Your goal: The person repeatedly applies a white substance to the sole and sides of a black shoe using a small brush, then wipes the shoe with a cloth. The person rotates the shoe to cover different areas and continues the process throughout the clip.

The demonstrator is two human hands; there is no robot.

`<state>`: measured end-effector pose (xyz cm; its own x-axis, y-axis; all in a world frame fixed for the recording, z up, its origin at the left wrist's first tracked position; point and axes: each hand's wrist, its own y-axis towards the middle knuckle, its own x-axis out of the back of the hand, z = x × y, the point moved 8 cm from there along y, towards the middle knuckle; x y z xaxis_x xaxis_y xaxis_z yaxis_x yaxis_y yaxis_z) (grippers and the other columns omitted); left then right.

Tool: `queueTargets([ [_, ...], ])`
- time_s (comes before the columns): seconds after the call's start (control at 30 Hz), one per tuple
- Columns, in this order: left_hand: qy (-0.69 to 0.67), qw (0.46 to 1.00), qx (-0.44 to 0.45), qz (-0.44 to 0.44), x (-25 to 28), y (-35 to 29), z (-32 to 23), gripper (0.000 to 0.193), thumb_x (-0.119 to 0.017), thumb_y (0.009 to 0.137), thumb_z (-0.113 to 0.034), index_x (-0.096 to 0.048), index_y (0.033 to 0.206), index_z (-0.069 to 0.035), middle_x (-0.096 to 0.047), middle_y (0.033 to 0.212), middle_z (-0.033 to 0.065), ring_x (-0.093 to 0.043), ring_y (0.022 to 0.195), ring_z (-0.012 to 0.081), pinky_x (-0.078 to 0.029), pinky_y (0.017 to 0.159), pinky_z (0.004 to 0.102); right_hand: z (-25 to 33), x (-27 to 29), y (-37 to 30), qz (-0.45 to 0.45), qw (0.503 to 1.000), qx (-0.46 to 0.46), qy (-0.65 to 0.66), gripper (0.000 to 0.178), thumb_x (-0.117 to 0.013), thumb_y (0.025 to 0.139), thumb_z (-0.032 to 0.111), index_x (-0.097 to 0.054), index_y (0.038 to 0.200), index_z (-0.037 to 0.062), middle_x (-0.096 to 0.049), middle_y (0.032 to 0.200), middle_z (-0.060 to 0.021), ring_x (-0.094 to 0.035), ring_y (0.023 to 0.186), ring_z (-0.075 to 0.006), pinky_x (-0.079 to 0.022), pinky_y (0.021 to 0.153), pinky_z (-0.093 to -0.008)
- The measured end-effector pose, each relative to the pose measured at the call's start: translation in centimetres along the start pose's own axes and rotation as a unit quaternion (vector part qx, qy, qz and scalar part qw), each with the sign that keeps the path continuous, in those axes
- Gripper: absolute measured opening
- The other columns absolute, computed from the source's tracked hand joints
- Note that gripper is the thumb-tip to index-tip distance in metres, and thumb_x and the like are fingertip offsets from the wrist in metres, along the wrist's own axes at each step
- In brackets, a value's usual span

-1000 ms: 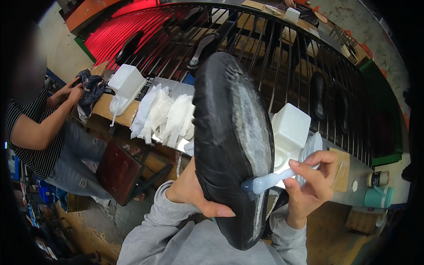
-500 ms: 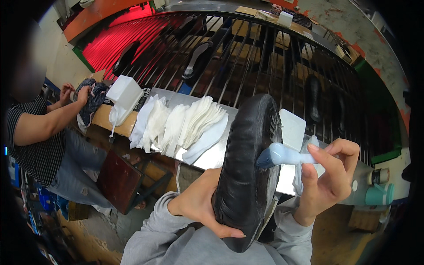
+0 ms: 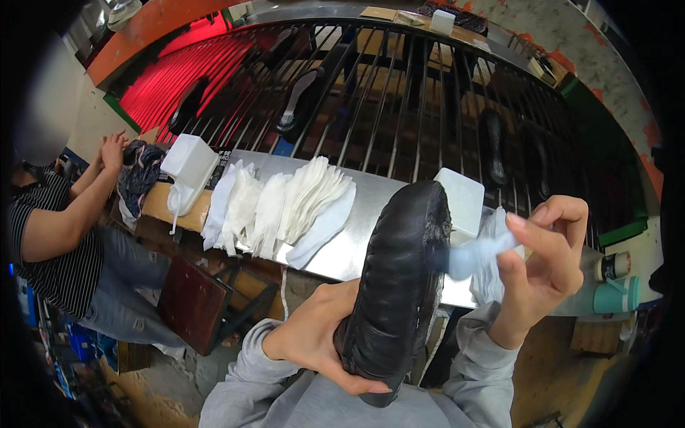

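Note:
A black leather shoe upper (image 3: 391, 285) stands on its end in front of me, its side with gathered folds turned to my left and its bottom edge to the right. My left hand (image 3: 312, 329) grips its lower end, thumb across the front. My right hand (image 3: 546, 278) pinches the handle of a pale blue brush (image 3: 474, 258), motion-blurred, with its tip against or very close to the rough bottom edge. Behind the shoe stands a white square container (image 3: 460, 200), and white sheets (image 3: 491, 274) partly hidden by the brush lie beside it.
Stacked white insole-shaped pieces (image 3: 314, 200) lie on the metal ledge (image 3: 378, 187). Beyond it a rack of metal rods (image 3: 385, 107) carries several dark shoes (image 3: 300, 100). A co-worker (image 3: 68, 228) is at the left, near another white container (image 3: 189, 160). A teal cup (image 3: 615, 294) stands right.
The brush has shifted slightly right and is now smeared by motion. The shoe has turned a little and its top sits lower. The co-worker's hands have come together.

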<state>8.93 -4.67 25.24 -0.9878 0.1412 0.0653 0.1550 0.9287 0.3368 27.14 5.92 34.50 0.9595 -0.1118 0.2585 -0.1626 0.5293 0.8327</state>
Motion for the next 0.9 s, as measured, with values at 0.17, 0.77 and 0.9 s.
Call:
queueTargets([
  [0.17,0.037,0.998,-0.010,0.044,0.02,0.19,-0.38,0.095,-0.094,0.059,-0.035,-0.052,0.134,0.004,-0.068,0.112,0.0160,-0.071,0.095,0.0286,-0.055,0.089,0.0358,-0.22,-0.03,-0.68,0.022,0.999,0.020,0.039,0.045,-0.093,0.054,0.037,-0.082,0.093,0.0167,-0.045,0.092,-0.0022,-0.046,0.082,-0.0159,-0.034,0.067,-0.0274],
  [0.77,-0.125,0.992,-0.024,0.018,-0.12,0.31,-0.64,0.099,-0.096,0.056,-0.023,-0.046,0.137,0.005,-0.066,0.117,0.0127,-0.065,0.107,0.0208,-0.051,0.096,0.0343,-0.03,-0.40,-0.52,0.120,0.980,0.119,0.103,0.043,-0.091,0.052,0.040,-0.083,0.089,0.0201,-0.050,0.090,-0.0004,-0.048,0.083,-0.0177,-0.034,0.067,-0.0302],
  [0.9,-0.174,0.984,-0.045,0.008,0.06,-0.06,-0.20,0.100,-0.096,0.056,-0.020,-0.044,0.138,0.005,-0.065,0.119,0.0129,-0.065,0.107,0.0210,-0.051,0.096,0.0347,0.08,-0.37,-0.55,0.127,0.977,0.134,0.106,0.042,-0.091,0.053,0.041,-0.083,0.089,0.0202,-0.051,0.089,-0.0006,-0.048,0.081,-0.0177,-0.035,0.066,-0.0304],
])
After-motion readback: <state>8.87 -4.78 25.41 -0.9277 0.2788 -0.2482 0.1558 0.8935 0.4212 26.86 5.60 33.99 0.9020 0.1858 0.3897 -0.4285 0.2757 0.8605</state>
